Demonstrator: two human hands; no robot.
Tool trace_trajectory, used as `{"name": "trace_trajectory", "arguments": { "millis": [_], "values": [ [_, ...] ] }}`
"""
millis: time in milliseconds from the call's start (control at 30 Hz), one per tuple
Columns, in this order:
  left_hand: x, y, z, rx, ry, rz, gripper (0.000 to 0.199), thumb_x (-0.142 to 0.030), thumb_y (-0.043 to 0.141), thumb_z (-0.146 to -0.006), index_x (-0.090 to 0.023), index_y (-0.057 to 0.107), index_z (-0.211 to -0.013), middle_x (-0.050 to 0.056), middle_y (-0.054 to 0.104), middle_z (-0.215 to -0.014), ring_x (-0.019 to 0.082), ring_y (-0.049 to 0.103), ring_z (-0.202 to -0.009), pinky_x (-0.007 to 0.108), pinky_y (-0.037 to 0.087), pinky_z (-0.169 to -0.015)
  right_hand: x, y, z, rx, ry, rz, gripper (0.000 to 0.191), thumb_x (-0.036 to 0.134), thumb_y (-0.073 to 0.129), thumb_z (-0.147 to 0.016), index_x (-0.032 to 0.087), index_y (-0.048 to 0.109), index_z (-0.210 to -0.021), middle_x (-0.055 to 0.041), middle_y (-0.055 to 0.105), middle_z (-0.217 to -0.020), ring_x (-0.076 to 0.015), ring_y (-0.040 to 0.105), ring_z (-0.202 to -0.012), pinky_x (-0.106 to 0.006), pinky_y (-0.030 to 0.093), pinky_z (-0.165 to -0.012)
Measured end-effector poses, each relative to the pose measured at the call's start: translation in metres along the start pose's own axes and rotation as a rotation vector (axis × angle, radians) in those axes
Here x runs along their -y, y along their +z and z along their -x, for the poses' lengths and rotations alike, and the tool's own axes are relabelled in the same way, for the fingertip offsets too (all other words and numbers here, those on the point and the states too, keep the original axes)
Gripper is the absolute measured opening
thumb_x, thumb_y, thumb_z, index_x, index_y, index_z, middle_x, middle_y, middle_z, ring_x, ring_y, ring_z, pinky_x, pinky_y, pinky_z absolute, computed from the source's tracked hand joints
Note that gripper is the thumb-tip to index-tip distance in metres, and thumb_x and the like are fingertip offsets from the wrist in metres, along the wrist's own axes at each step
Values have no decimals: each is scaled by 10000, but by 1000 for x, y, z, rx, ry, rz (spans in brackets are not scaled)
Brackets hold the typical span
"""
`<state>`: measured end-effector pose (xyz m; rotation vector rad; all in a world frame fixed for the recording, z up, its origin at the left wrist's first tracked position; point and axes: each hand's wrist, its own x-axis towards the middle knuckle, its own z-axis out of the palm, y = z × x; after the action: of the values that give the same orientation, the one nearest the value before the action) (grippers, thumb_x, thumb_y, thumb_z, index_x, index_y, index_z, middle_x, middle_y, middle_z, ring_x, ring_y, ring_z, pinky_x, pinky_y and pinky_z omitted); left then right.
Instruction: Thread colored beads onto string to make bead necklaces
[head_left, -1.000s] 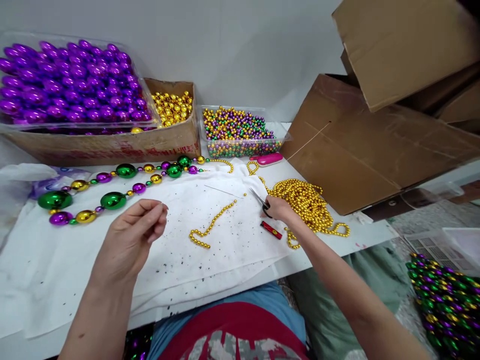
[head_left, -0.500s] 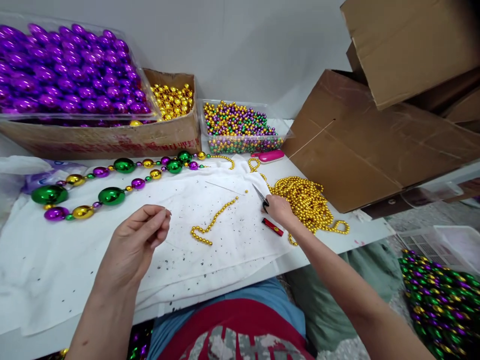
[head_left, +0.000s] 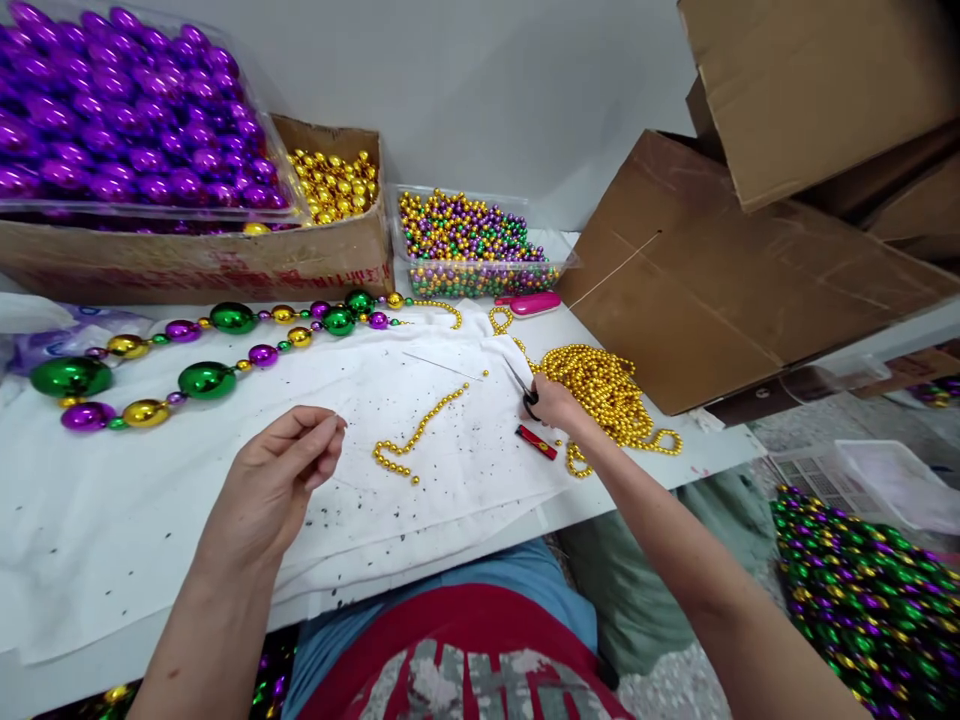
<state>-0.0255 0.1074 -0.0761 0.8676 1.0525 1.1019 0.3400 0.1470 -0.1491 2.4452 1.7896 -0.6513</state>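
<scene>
My left hand (head_left: 281,465) is raised over the white cloth (head_left: 225,480), thumb and fingertips pinched together; whatever lies between them is too small to make out. My right hand (head_left: 556,403) grips black-handled scissors (head_left: 520,380), blades pointing up and left. Between the hands a short strand of gold beads (head_left: 420,430) curves on the cloth, near a thin needle (head_left: 441,366). A red lighter (head_left: 536,442) lies just below my right hand. Beside that hand is a heap of gold bead strands (head_left: 600,385). A necklace of large green, purple and gold beads (head_left: 206,380) stretches across the left.
At the back stand a tray of purple beads (head_left: 127,110), a cardboard box (head_left: 187,262) with gold beads and a clear bin (head_left: 487,275) of mixed small beads. A pink tool (head_left: 534,304) lies before the bin. Large cartons (head_left: 720,280) crowd the right; beaded strands (head_left: 862,600) lie below.
The view has turned slightly, shifting the scene left. More of the scissors' black handle shows at my right hand. My left hand keeps its pinch.
</scene>
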Motion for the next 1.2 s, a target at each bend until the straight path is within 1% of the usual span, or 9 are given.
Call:
{"name": "trace_trajectory", "arguments": {
  "millis": [167, 367, 567, 667, 733, 833, 933, 1067, 1200],
  "values": [
    [-1, 7, 2, 30, -12, 6, 117, -230, 713, -741, -165, 636, -801, 5, 547, -702, 48, 425, -554, 122, 291, -427, -1, -3, -7, 22, 5, -74, 353, 321, 744, -658, 180, 571, -931, -21, 661, -756, -147, 600, -621, -220, 399, -524],
    [-22, 9, 9, -5, 83, 1, 96, -196, 702, -725, -162, 629, -778, 17, 541, -673, 63, 435, -550, 137, 274, -414, -2, -8, -2, 86, -86, -201, 427, 159, 679, -701, 144, 559, -1111, -17, 677, -730, -137, 606, -588, -214, 442, -530],
    [-40, 15, 8, 32, 194, 21, 53, -151, 659, -747, -160, 621, -782, 18, 491, -622, 78, 402, -544, 163, 232, -405, 9, -15, 50, 136, -351, -317, 287, 214, 655, -755, 216, 646, -1042, -12, 688, -933, -151, 613, -892, -226, 461, -771],
    [-43, 12, 1, 19, 261, 58, 98, -129, 667, -732, -155, 641, -823, 10, 459, -594, 88, 406, -558, 177, 231, -418, 8, -14, 78, 369, -492, -467, 188, 341, 621, -790, 196, 681, -895, 4, 667, -769, -137, 608, -750, -223, 459, -689],
    [-44, 5, -5, -32, 322, 70, 107, -127, 684, -712, -144, 650, -812, 8, 456, -589, 90, 408, -565, 185, 233, -424, -8, -17, 89, 422, -485, -563, 289, 415, 524, -845, 169, 676, -852, 2, 624, -675, -124, 566, -622, -220, 432, -581],
    [-41, -2, -11, -66, 320, 73, 104, -141, 704, -688, -143, 633, -764, 6, 472, -591, 87, 411, -564, 188, 225, -426, -48, -29, 92, 304, -384, -616, 363, 462, 500, -840, 151, 680, -895, -15, 619, -681, -129, 545, -609, -224, 409, -548],
    [-22, 6, -12, 8, 185, -11, 101, -195, 698, -712, -165, 613, -758, -7, 472, -554, 83, 392, -529, 187, 219, -428, -88, -39, 82, 161, -305, -446, 333, 445, 546, -794, 159, 700, -871, -38, 675, -797, -166, 590, -725, -254, 445, -640],
    [26, 42, -11, 242, -52, -180, 160, -321, 666, -768, -173, 606, -771, -21, 482, -561, 73, 375, -503, 178, 243, -446, -124, -59, 62, -30, -186, -236, 189, 310, 552, -780, 184, 690, -751, -28, 684, -788, -191, 594, -771, -277, 422, -703],
    [64, 78, -8, 432, -197, -257, 201, -361, 635, -783, -167, 580, -766, -14, 520, -616, 74, 401, -514, 180, 258, -459, -137, -65, 56, -266, -19, -65, 144, 209, 530, -787, 215, 670, -754, -36, 674, -845, -212, 569, -837, -280, 366, -711]
  ]
}}
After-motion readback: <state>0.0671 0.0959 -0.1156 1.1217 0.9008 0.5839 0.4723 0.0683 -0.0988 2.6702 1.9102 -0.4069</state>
